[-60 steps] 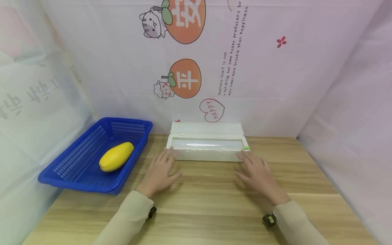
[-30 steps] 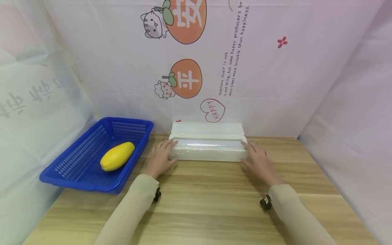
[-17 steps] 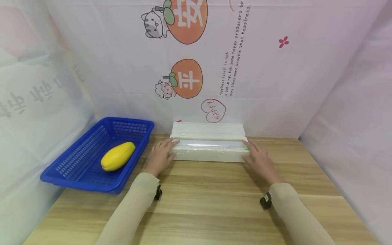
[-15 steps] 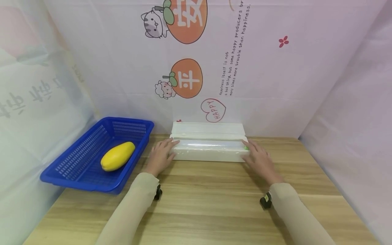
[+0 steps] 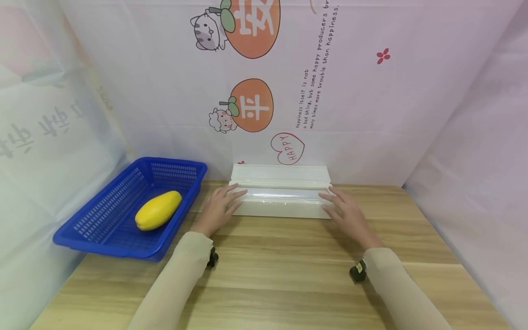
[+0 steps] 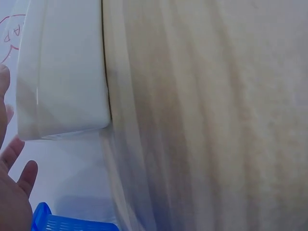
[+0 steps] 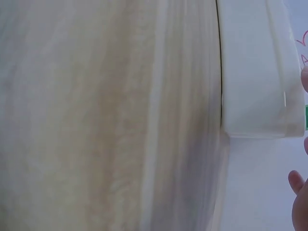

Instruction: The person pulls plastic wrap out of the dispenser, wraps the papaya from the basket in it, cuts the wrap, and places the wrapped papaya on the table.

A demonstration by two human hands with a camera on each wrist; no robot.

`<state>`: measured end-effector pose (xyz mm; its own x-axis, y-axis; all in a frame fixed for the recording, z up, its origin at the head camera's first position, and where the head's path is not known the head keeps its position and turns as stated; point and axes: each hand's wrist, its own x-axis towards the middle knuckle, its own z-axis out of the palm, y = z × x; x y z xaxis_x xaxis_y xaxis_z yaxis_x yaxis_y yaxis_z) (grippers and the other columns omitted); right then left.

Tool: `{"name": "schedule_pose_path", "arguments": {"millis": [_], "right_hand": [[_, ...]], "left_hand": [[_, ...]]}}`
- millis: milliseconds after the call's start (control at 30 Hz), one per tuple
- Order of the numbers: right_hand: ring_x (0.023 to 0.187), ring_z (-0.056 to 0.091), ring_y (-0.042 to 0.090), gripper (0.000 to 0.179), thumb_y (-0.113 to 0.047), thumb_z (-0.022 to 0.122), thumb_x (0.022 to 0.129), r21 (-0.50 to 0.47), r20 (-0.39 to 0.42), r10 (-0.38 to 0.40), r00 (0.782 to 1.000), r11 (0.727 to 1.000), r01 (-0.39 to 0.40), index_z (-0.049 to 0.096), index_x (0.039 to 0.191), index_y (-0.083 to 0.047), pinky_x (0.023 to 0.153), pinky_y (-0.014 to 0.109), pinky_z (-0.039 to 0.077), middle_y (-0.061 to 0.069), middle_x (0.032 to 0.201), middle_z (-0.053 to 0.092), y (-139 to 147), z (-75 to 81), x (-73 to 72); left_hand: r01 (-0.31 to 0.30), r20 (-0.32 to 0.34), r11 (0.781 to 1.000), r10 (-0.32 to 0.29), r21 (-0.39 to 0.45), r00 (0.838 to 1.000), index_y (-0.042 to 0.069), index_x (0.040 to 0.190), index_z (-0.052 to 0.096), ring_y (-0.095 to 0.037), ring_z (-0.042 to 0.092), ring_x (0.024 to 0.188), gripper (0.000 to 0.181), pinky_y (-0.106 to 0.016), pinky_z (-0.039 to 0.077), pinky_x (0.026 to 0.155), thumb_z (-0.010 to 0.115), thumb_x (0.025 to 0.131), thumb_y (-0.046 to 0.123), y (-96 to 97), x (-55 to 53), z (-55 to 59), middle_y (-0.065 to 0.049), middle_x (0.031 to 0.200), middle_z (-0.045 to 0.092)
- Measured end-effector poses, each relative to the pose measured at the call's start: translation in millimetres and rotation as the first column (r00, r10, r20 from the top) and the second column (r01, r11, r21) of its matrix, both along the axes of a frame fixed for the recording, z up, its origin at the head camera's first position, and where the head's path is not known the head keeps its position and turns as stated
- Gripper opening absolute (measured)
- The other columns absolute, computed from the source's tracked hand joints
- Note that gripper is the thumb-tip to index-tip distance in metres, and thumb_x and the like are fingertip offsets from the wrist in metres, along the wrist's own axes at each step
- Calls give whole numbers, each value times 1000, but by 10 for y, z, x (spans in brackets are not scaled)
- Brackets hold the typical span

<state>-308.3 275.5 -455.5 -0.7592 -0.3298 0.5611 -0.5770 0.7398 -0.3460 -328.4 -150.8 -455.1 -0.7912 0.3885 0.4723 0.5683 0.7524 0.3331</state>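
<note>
A white cling film dispenser (image 5: pixel 284 209) stands at the back of the table, its lid (image 5: pixel 280 173) raised against the backdrop. Shiny clear film lies across its top and front edge. At its left end is my left hand (image 5: pixel 215 211), fingers spread with fingertips over the top corner. My right hand (image 5: pixel 349 217) is at the right end in much the same pose, hiding that corner. Whether the fingertips touch the film cannot be told. A bit of green (image 7: pixel 306 117) shows near the right fingers in the right wrist view. Both wrist views show the fingers only partly.
A blue plastic basket (image 5: pixel 103 250) stands left of the dispenser with a yellow, papaya-like fruit (image 5: pixel 158 211) in it. The wood-grain table (image 5: pixel 284 275) stretches in front. Printed white cloth (image 5: pixel 350 114) closes off the back and both sides.
Both hands have moved forward from the dispenser's front corners to its ends. In the last half second their fingers have spread and reached slightly inward over the top. The dispenser stays put.
</note>
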Motion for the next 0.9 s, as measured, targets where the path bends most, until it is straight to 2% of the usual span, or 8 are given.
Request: {"name": "schedule_pose_path", "arguments": {"millis": [67, 167, 300, 433, 633, 733, 900], "right_hand": [[137, 39, 45, 32, -17, 66, 98, -23, -18, 18, 1000, 1000, -19, 66, 130, -15, 106, 71, 27, 21, 147, 49, -13, 2, -5], [137, 38, 46, 26, -16, 65, 99, -66, -2, 26, 1000, 997, -27, 70, 124, -13, 107, 70, 26, 21, 144, 52, -27, 7, -8], [139, 35, 45, 25, -18, 62, 101, -120, 65, 18, 998, 993, -10, 71, 123, -11, 110, 68, 24, 19, 144, 53, -33, 20, -21], [141, 34, 44, 27, -20, 59, 103, -183, 140, 17, 990, 983, 9, 70, 125, -9, 112, 66, 23, 18, 141, 55, -34, 53, -41], [142, 34, 40, 32, -32, 57, 104, -256, 242, -14, 970, 964, 77, 70, 124, -10, 111, 67, 24, 13, 139, 59, -18, 88, -68], [143, 33, 39, 35, -36, 55, 104, -258, 272, -23, 962, 961, 96, 70, 125, -11, 111, 67, 24, 12, 141, 58, -9, 88, -84], [143, 32, 39, 37, -37, 54, 104, -257, 283, -20, 959, 962, 96, 70, 126, -11, 111, 68, 23, 13, 143, 55, -9, 87, -101]], "left_hand": [[3, -3, 1000, -3, -5, 1000, 33, 143, 57, -33, 38, 139, 39, -62, 30, 110, 50, 106, 39, -5, -16, -3, 0, 155, 42], [13, -5, 1000, -13, 11, 1000, 34, 142, 58, -33, 39, 138, 38, -63, 30, 109, 48, 106, 40, -16, -38, -8, 2, 155, 43], [33, -26, 998, -31, 51, 999, 30, 139, 62, -34, 43, 135, 36, -63, 33, 107, 50, 106, 37, -22, -64, -4, 1, 151, 48], [44, -31, 993, -41, 108, 999, 23, 135, 65, -31, 50, 131, 33, -56, 37, 108, 53, 106, 30, -14, -74, 37, -2, 143, 56], [37, 29, 980, -43, 194, 999, 17, 132, 68, -23, 59, 124, 32, -43, 45, 105, 53, 106, 27, 17, -70, 100, -3, 132, 65], [42, 72, 977, -58, 208, 996, 17, 132, 67, -23, 57, 125, 33, -42, 45, 105, 53, 106, 30, 33, -65, 114, -3, 133, 64], [44, 92, 976, -65, 213, 994, 15, 134, 66, -26, 55, 127, 36, -44, 44, 106, 65, 100, 28, 41, -73, 118, -6, 135, 62]]}}
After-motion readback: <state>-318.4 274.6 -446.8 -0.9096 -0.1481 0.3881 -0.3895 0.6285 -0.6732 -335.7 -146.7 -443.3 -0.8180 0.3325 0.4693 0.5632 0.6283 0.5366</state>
